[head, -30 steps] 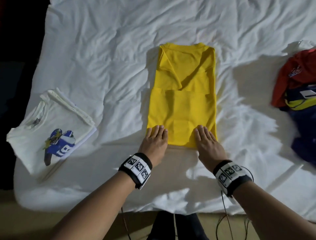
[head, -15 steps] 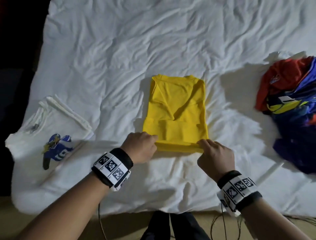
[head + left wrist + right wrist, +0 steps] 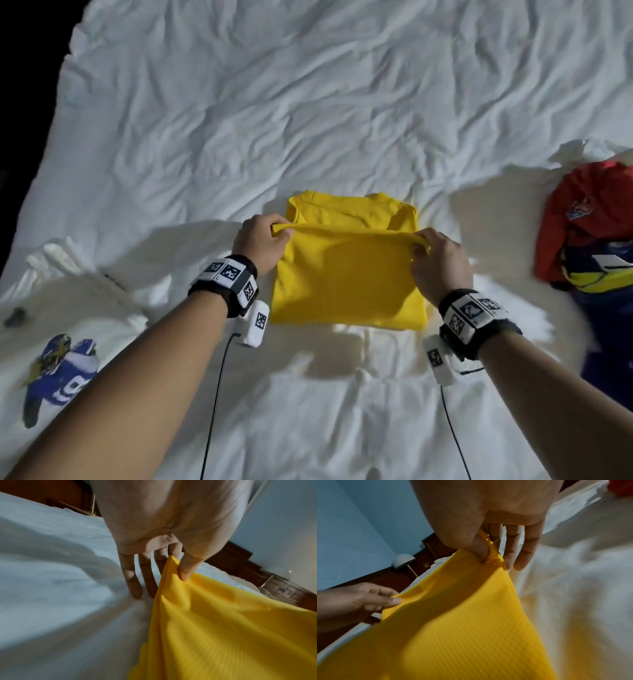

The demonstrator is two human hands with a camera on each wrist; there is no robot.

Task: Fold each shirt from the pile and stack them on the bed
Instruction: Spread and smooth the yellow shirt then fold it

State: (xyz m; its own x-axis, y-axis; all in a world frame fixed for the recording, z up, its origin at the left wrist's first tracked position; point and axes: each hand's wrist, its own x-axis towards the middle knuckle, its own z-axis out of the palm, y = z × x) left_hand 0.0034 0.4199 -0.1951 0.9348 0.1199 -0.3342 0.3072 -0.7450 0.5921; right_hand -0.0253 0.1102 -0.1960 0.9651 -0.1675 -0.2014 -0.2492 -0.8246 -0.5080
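A yellow shirt [image 3: 346, 277] lies partly folded in the middle of the white bed [image 3: 308, 120]. Its near half is lifted and doubled toward the collar. My left hand [image 3: 274, 231] pinches the left corner of the raised edge, thumb against forefinger, as the left wrist view shows on the yellow shirt [image 3: 223, 628]. My right hand [image 3: 424, 245] pinches the right corner the same way, seen with the yellow shirt [image 3: 453, 628] in the right wrist view. The raised edge stretches taut between both hands. A folded white shirt [image 3: 54, 359] with a blue print lies at the left.
A pile of unfolded shirts [image 3: 589, 233], red, navy and yellow, sits at the right edge of the bed. Rumpled white sheet spreads beyond the yellow shirt. Cables hang from both wristbands over the near edge. A lamp [image 3: 403, 561] and dark wood furniture stand past the bed.
Both hands went from pressing flat on the shirt's near hem to pinching its corners. They have lifted that hem and carried it away from me toward the collar.
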